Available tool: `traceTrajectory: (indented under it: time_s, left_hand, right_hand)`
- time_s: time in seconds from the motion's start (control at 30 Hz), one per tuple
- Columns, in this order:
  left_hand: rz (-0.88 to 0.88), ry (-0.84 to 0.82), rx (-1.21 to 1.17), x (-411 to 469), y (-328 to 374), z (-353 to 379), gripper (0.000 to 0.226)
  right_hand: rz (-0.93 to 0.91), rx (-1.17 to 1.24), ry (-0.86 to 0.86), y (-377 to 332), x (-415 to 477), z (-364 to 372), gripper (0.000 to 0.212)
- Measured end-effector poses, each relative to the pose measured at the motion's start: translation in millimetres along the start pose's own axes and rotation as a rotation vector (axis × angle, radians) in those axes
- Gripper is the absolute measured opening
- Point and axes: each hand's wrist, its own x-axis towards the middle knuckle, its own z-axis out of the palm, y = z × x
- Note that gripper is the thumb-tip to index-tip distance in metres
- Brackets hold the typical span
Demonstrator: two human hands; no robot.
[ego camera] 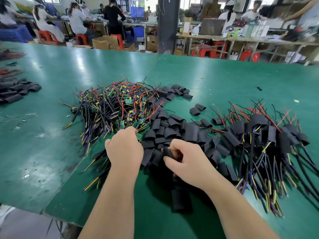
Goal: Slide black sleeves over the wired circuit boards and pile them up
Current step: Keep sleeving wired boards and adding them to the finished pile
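Observation:
A tangled heap of bare wired circuit boards (119, 106) lies on the green table, left of centre. My left hand (125, 149) reaches into its near edge, fingers curled round a small green board (139, 136). Loose black sleeves (170, 128) are scattered to the right of that heap. My right hand (185, 163) pinches one black sleeve (167, 152) at the near side of this scatter. Further right lies a pile of sleeved boards (262, 133) with their wires trailing toward me.
One black sleeve (180, 199) lies alone near the table's front edge. More black sleeves (15, 90) sit at the far left. The table's front edge (57, 216) runs at the lower left. Other people work at benches behind.

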Motion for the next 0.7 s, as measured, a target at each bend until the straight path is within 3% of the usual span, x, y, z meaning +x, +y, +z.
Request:
traceTrajectory:
  time_s: [0.17,0.37,0.57,0.63,0.7]
  left_hand:
    - [0.025,0.019,-0.075,1.6,-1.9,3.1,0.035]
    - [0.057,0.135,-0.421,0.8,2.0,-0.6,0.031]
    - [0.477,0.351,-0.812,-7.7,16.2,-11.4,0.024]
    - [0.499,0.351,-0.921,-11.8,21.3,-11.4,0.022]
    - [0.496,0.360,-1.001,-14.6,24.9,-11.0,0.021]
  right_hand:
    - [-0.062,0.083,0.166,-1.8,-0.8,-4.3,0.039]
    - [0.053,0.277,0.345,1.9,1.3,-9.4,0.040]
    - [0.294,0.793,0.280,3.0,5.6,-15.2,0.031]
    - [0.366,0.904,0.185,2.0,6.3,-17.6,0.025]
    - [0.419,0.922,0.016,1.4,6.0,-18.7,0.033]
